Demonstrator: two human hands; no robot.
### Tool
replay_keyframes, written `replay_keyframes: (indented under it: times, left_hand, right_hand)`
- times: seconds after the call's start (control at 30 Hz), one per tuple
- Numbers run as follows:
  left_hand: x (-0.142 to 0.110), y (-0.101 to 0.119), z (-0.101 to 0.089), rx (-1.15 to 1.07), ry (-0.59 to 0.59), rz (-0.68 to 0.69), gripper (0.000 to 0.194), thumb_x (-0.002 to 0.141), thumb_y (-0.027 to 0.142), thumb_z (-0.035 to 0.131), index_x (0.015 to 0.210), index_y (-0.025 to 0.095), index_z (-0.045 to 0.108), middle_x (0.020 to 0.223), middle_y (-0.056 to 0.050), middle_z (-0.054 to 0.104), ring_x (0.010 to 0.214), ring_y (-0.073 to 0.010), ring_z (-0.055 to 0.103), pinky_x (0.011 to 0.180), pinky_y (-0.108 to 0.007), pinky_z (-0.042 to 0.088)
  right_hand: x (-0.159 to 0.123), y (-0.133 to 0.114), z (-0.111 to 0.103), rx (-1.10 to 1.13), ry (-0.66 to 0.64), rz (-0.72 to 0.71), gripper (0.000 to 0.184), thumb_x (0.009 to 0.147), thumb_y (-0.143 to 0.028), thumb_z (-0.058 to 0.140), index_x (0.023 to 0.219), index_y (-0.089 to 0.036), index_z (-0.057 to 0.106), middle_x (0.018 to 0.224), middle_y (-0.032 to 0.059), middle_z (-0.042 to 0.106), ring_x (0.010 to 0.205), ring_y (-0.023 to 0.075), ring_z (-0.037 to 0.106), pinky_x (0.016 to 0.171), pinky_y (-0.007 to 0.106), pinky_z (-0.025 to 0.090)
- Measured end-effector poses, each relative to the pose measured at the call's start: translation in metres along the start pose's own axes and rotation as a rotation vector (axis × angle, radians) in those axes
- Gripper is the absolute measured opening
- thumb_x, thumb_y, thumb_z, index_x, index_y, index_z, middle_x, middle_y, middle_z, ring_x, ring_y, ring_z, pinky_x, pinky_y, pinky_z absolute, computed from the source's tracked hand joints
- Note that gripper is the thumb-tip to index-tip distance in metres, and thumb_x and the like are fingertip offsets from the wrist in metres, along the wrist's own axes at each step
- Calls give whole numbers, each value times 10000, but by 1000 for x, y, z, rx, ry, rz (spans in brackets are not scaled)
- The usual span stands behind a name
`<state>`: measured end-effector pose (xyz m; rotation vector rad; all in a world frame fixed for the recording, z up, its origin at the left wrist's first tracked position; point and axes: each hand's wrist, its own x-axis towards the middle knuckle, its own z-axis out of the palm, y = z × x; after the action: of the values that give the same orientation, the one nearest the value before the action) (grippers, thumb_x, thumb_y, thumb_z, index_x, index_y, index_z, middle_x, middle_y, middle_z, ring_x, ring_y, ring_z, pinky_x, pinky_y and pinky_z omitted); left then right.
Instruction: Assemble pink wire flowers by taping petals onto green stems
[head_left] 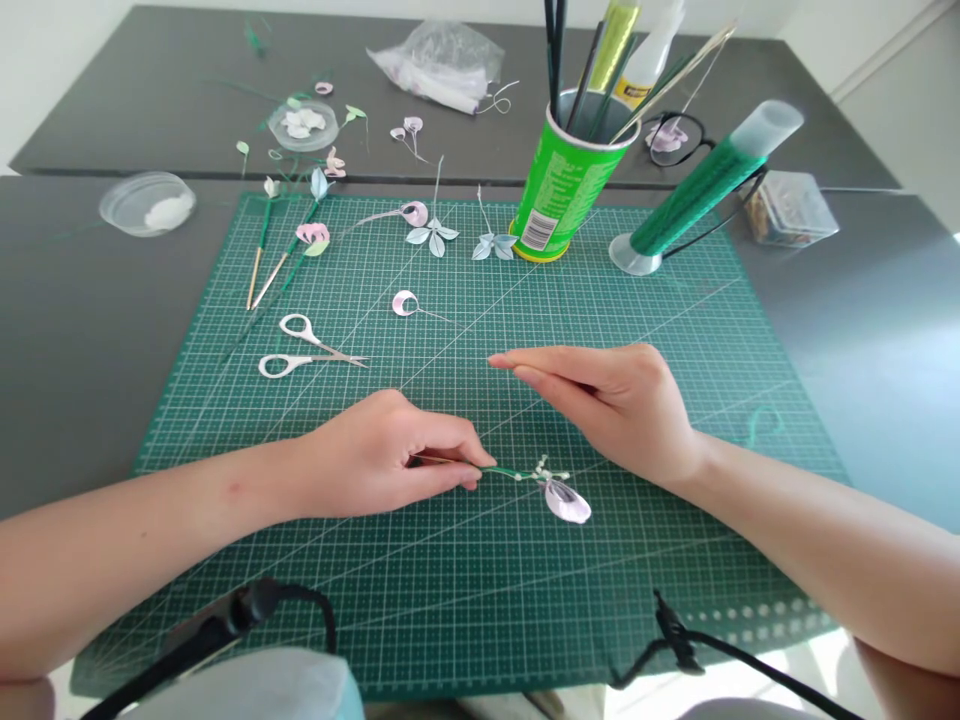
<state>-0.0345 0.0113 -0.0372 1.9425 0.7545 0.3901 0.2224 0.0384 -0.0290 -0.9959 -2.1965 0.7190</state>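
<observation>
My left hand pinches the thin green-wrapped stem of a small handmade flower between thumb and forefinger. The stem lies nearly level and points right. At its tip hang one pale lilac petal and a few small whitish buds. To the upper right, apart from the flower, is my right hand. Its thumb and forefinger are pressed together, pointing left; anything between them is too small to make out. A white-handled pair of scissors lies spread beyond my left hand, near a wired lilac petal.
A green cutting mat covers the table's front. Behind stand a green can of sticks and a green tube. Finished flower pieces, blue leaf clusters, a shallow dish and a clear box lie around.
</observation>
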Motion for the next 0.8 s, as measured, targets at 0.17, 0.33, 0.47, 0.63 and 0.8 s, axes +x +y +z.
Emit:
replay_keyframes:
  times: [0.17, 0.33, 0.47, 0.63, 0.8]
  left_hand:
    - [-5, 3, 0, 65, 138, 65, 117, 1008, 234, 705, 1076, 230, 800, 844, 12, 847, 567, -96, 692, 553, -218, 501]
    - [-5, 7, 0, 47, 320, 73, 113, 989, 215, 707, 1056, 235, 795, 898, -8, 866, 650, -138, 783, 555, -221, 581]
    - [-2, 12, 0, -2, 472, 37, 69, 965, 188, 706, 980, 228, 760, 870, 9, 864, 574, -112, 749, 482, -199, 530]
    - [0, 16, 0, -58, 566, -93, 57, 949, 199, 701, 912, 239, 717, 832, 27, 857, 434, -79, 584, 435, -223, 458]
    - [1, 13, 0, -134, 618, -165, 56, 942, 226, 708, 892, 232, 683, 835, -1, 853, 439, -86, 548, 443, -234, 461]
  right_hand:
    - [3, 5, 2, 7, -59, 42, 260, 1040, -129, 609, 1167, -163, 833, 1096, 46, 849, 989, 195, 832, 817, 252, 685]
    - [4, 11, 3, 39, -111, 32, 241, 1036, -136, 617, 1147, -139, 831, 1117, 52, 845, 1013, 192, 831, 885, 243, 671]
    - [4, 14, 2, 22, -160, -5, 253, 1041, -165, 605, 1151, -145, 832, 1144, 58, 841, 1021, 212, 830, 844, 252, 657]
    - [2, 16, 3, -78, -156, 6, 244, 1040, -176, 616, 1038, -190, 859, 856, 9, 844, 669, 147, 773, 587, 230, 548]
    - [4, 14, 3, -81, -200, -5, 261, 1064, -206, 591, 1133, -203, 843, 982, 4, 860, 809, 156, 815, 691, 227, 603]
